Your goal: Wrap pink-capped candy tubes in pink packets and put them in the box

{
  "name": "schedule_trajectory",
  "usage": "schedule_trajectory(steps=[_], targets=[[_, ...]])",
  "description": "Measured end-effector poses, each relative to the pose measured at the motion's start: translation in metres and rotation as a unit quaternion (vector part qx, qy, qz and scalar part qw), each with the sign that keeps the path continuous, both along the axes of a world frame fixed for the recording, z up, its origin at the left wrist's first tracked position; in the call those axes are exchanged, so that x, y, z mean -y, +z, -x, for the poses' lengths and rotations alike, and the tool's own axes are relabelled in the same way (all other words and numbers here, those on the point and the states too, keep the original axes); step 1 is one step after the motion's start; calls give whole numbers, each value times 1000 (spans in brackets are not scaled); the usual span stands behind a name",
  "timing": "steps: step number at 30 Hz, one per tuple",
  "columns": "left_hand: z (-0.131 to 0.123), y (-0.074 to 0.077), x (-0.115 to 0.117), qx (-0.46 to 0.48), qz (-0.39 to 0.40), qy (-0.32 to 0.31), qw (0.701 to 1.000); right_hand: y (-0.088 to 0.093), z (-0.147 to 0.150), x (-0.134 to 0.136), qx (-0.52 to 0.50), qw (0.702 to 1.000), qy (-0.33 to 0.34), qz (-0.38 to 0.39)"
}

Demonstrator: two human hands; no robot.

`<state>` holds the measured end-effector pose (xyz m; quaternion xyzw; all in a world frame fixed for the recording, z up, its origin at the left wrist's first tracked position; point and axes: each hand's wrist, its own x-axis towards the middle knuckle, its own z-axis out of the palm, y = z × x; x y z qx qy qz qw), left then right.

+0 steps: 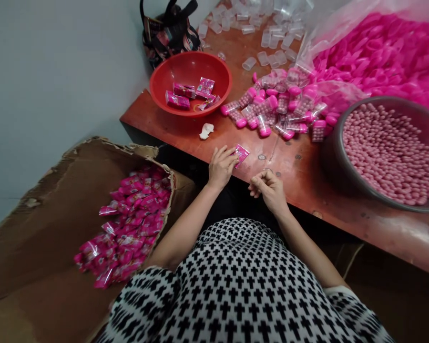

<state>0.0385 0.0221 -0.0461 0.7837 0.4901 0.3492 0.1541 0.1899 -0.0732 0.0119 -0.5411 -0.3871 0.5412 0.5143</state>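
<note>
My left hand (221, 165) rests at the near edge of the reddish table (293, 166), fingers closed on a small pink packet (241, 154). My right hand (268, 187) hovers just right of it, fingers curled in a pinch; what they hold, if anything, is too small to make out. A red bowl (190, 66) with a few pink packets stands beyond the left hand.
A heap of clear capped containers with pink lids (279, 102) lies mid-table. A grey bowl of pink candies (389, 152) sits at right, a bag of pink lids (379, 52) behind it. A cardboard box (57, 205) with several pink packets (128, 224) stands at left.
</note>
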Motion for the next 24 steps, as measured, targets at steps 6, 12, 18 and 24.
schedule_trajectory(steps=[6, 12, 18, 24], targets=[[-5, -2, 1, 5, 2, 34, 999, 7, 0, -6, 26, 999, 4, -18], [-11, -4, -2, 18, -3, 60, 998, 6, 0, -5, 49, 998, 10, -23], [-13, -5, -3, 60, -24, 69, 995, -12, 2, -35, 80, 994, -54, -52], [-6, -3, 3, 79, 10, 34, 996, -14, -1, -53, 114, 991, -39, -56]])
